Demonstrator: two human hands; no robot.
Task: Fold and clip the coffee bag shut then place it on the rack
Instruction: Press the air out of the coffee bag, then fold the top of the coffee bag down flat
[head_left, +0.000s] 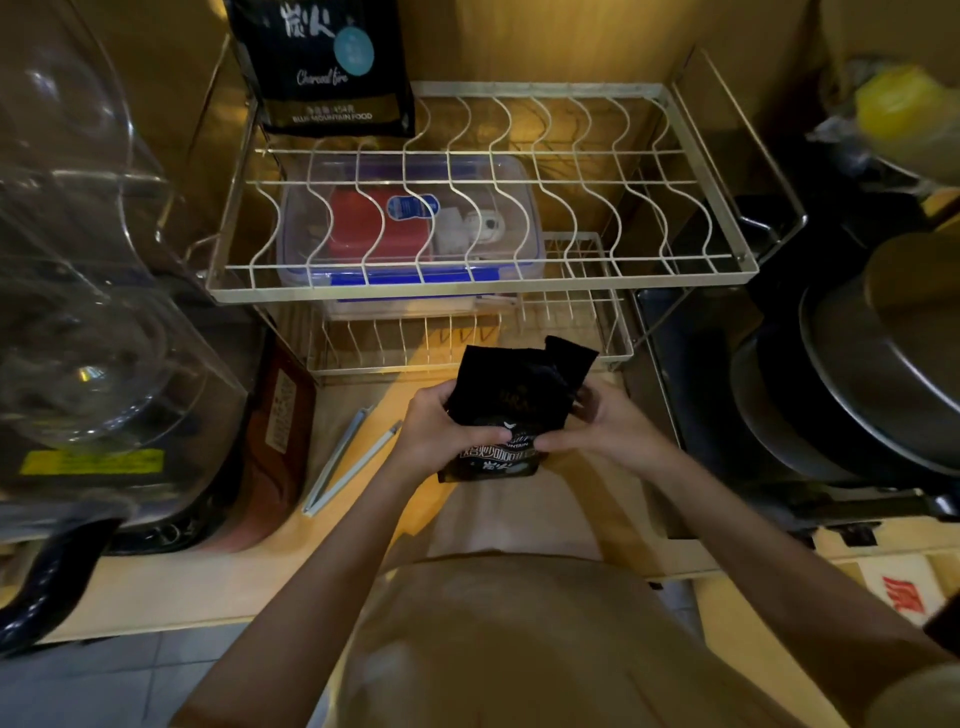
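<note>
Two bare forearms are seen reaching in from the near edge, without sleeves, watch, bracelet or rings as far as can be told. The left hand (436, 431) and the right hand (597, 426) are uncovered, with no gloves worn. Short fingernails are made out faintly on the thumbs; the dim warm light hides finer detail. Between the arms, at the near edge, a plain tan or beige garment (519, 639) is seen over the torso, smooth, without print, buttons or pockets visible. Its sleeves, if any, are cut off by the frame's edges.
</note>
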